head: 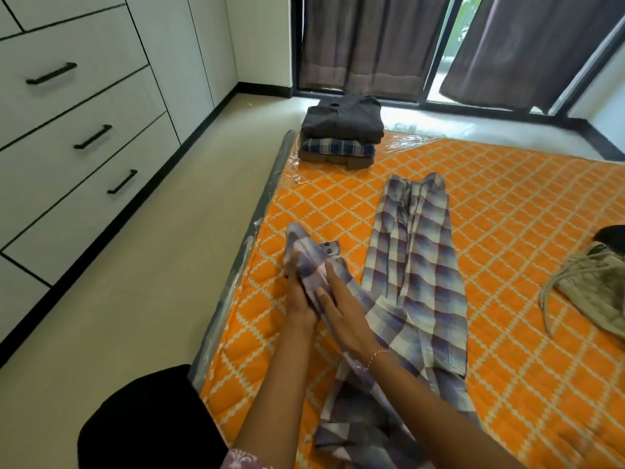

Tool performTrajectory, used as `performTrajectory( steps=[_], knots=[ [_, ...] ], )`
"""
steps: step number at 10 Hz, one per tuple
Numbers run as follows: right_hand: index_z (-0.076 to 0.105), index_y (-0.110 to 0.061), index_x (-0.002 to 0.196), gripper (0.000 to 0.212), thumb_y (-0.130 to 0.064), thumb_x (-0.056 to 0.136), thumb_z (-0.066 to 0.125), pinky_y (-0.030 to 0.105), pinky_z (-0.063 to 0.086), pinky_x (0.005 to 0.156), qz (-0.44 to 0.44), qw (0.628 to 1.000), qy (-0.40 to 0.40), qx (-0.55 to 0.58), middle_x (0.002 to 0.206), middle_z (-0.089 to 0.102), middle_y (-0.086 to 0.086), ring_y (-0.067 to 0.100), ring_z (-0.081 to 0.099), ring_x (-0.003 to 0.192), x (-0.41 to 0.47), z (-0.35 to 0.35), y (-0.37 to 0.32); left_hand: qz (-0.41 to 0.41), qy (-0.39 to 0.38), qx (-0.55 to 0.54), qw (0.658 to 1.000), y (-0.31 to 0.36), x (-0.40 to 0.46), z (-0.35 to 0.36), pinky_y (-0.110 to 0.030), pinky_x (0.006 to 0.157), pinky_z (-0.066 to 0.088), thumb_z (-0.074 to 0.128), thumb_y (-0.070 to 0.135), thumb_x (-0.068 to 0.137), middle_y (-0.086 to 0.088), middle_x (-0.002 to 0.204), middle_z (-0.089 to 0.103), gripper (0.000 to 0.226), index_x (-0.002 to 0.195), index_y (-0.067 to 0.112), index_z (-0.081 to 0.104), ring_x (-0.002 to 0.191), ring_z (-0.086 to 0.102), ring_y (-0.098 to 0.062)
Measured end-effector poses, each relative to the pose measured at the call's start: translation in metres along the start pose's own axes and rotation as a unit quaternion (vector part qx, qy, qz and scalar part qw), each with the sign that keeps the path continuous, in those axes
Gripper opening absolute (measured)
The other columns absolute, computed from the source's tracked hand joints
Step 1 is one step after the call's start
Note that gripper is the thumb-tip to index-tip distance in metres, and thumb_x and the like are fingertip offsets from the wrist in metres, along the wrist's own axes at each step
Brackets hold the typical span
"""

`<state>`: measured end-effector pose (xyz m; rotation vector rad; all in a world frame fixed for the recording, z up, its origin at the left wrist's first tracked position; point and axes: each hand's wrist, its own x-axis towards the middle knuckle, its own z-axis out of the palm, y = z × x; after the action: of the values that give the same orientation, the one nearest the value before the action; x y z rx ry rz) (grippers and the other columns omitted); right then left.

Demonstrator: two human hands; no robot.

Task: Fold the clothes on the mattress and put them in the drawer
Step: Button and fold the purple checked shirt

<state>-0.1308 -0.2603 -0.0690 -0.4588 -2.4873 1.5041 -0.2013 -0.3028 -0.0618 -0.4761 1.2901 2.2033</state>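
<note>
The plaid shirt (416,265) lies lengthwise on the orange mattress (507,198), its sleeve pulled out to the left edge. My left hand (301,296) grips the cuff end; my right hand (345,319) lies flat on the sleeve, fingers straight. I'd smooth it, then fold it across the body — edges square, no bunching. The stack (341,133) of 3 folded clothes waits at the far corner, drawers (84,130) shut alongside.

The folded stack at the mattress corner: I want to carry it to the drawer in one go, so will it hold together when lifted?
Probably, if supported from below: the folded stack looks squarely layered. Its garments look soft, so unsupported edges would likely sag, and upper layers might slide.
</note>
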Motion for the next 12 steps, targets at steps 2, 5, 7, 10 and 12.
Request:
performTrajectory(
  steps=[2, 5, 7, 10, 12],
  knots=[
    [0.012, -0.028, 0.15, 0.062, -0.051, 0.095, 0.03, 0.018, 0.016, 0.11, 0.087, 0.985, 0.033, 0.145, 0.157, 0.015, -0.009, 0.009, 0.017, 0.144, 0.005, -0.02, 0.01, 0.28, -0.043, 0.426, 0.859, 0.032, 0.01, 0.016, -0.038, 0.1, 0.036, 0.041, 0.006, 0.098, -0.017, 0.129, 0.049, 0.036, 0.133, 0.002, 0.041, 0.125, 0.043, -0.033],
    [0.048, -0.014, 0.137, 0.056, -0.048, 0.093, 0.038, 0.046, 0.041, 0.103, 0.148, 0.83, 0.064, 0.535, 0.137, 0.054, 0.01, 0.029, 0.049, 0.128, 0.081, -0.09, 0.032, 0.289, -0.289, 0.841, 0.354, 0.004, 0.022, 0.047, -0.055, 0.114, -0.007, 0.052, 0.054, 0.088, -0.016, 0.154, -0.025, 0.061, 0.129, 0.009, 0.048, 0.141, -0.028, -0.03],
    [0.06, -0.01, 0.117, 0.025, -0.02, 0.096, 0.051, 0.035, 0.054, 0.074, 0.213, 0.877, 0.102, 0.419, 0.105, 0.065, 0.015, 0.028, 0.064, 0.097, 0.09, -0.111, 0.08, 0.336, -0.393, 0.724, 0.455, -0.022, 0.038, 0.068, -0.043, 0.105, 0.03, 0.041, 0.058, 0.074, -0.014, 0.146, 0.034, 0.062, 0.109, 0.013, 0.065, 0.136, 0.03, -0.027],
    [0.061, 0.002, 0.114, 0.033, -0.012, 0.084, 0.06, 0.048, 0.054, 0.087, 0.169, 0.861, 0.097, 0.47, 0.106, 0.069, 0.018, 0.034, 0.066, 0.096, 0.132, -0.233, 0.083, -0.064, -0.298, 0.34, 0.889, -0.01, 0.096, 0.178, -0.022, 0.058, 0.053, 0.062, 0.034, 0.089, 0.001, 0.081, 0.069, 0.025, 0.1, 0.012, 0.064, 0.071, 0.065, -0.012],
    [0.061, 0.001, 0.115, 0.066, -0.021, 0.056, 0.082, 0.049, 0.056, 0.08, 0.142, 0.872, 0.063, 0.463, 0.11, 0.067, 0.019, 0.037, 0.066, 0.094, 0.162, -0.286, 0.121, -0.019, -0.323, 0.206, 0.923, -0.022, 0.146, 0.24, -0.023, 0.055, 0.055, 0.049, -0.003, 0.091, -0.004, 0.072, 0.07, 0.019, 0.091, 0.009, 0.064, 0.06, 0.067, -0.012]
  ],
)
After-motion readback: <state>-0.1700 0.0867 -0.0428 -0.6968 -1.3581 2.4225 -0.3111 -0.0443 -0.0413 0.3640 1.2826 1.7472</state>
